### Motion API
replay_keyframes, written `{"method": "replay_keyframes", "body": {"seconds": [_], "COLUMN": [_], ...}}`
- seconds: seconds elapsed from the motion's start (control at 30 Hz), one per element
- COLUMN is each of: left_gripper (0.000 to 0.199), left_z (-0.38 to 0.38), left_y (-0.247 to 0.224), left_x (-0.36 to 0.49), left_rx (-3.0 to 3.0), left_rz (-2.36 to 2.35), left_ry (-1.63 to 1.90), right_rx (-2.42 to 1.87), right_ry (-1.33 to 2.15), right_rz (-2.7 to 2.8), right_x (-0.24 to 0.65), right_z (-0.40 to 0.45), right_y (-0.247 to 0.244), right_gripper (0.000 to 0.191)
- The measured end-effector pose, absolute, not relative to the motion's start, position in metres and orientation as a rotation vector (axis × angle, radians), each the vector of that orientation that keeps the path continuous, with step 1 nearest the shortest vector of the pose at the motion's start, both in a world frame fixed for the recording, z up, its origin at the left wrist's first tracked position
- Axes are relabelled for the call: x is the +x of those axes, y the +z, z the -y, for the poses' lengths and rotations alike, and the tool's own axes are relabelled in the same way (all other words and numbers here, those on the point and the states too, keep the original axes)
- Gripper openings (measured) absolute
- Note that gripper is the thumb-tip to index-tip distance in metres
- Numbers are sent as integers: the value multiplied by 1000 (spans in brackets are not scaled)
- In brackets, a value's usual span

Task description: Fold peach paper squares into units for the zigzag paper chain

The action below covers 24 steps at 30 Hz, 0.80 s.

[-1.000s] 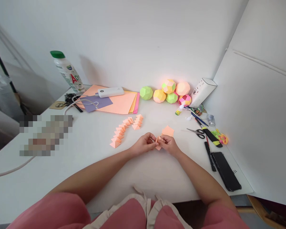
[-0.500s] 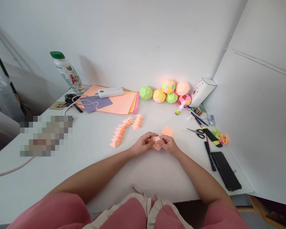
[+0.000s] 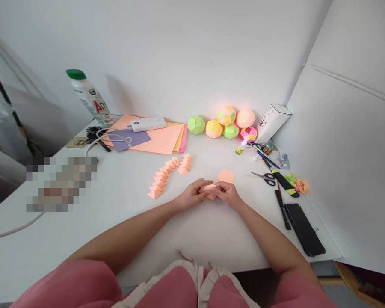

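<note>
A small peach paper piece is pinched between both hands over the white table, with a fold showing along its upper part. My left hand grips its left side, thumb in front and fingers behind. My right hand holds the right side in the same way. Much of the paper is hidden by the fingers. Just behind my right hand lies a flat peach paper pentagon. To the left, folded peach paper pieces stand in a curved overlapping row, beside a shorter row of them.
Several faceted paper balls sit against the wall. Scissors, a glue bottle, a cutter and a black phone lie to the right. Coloured paper sheets, a power bank and a tall bottle are at back left.
The paper between my fingers has bent: its upper part now folds over, and less of its flat face shows. Both hands keep nearly the same place.
</note>
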<state>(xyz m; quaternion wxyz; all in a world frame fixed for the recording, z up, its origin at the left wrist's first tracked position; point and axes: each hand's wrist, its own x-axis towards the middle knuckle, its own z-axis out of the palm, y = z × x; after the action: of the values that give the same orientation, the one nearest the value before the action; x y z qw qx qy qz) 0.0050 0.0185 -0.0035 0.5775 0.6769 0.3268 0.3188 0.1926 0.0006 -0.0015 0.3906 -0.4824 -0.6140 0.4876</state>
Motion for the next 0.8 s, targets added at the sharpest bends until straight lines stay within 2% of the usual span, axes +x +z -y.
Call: {"method": "replay_keyframes", "body": {"seconds": [0.1, 0.8], "left_gripper": [34, 42], "left_z": [-16, -13], "left_y": [5, 14], "left_x": [6, 7], "left_rx": [1672, 1697], "left_rz": [-757, -725], "left_ry": [734, 679], "right_rx": [-1219, -1156], "right_ry": [1249, 1283], "right_rz": [1508, 1359], "right_x": [193, 192], "right_z": [-1, -5], "right_y": [-4, 0], "right_gripper": [23, 20]}}
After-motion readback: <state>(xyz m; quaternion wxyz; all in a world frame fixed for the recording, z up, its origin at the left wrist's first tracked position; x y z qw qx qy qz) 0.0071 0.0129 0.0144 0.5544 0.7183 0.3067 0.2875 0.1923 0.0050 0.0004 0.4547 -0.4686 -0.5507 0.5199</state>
